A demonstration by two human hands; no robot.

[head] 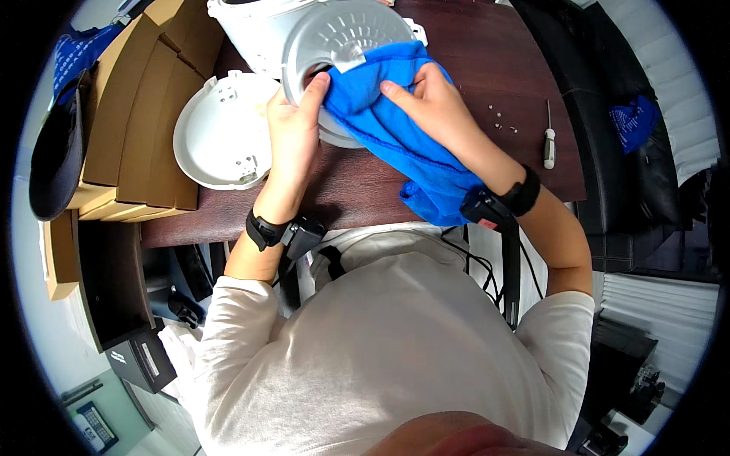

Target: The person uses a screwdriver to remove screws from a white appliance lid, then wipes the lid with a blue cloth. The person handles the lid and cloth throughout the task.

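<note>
My left hand (294, 128) grips the left rim of a round grey disc (373, 23) with rings of slots, tilted up over the table. In my right hand (433, 105) a blue cloth (393, 131) is pinched between thumb and fingers, laid against the disc's lower face. The cloth hangs down past the table's front edge, hiding part of the disc. Left of my left hand lies a white round plastic cover (219, 137), inner side up. Behind the disc stands a white appliance housing (256, 37), cut off by the top of the view.
Several small screws (498, 117) lie loose on the dark wooden table (490, 51), right of my right hand. Further right is a screwdriver (549, 148). Cardboard boxes (134, 108) stand along the left side, a dark cap (57, 154) beside them. A black sofa (599, 137) adjoins the right.
</note>
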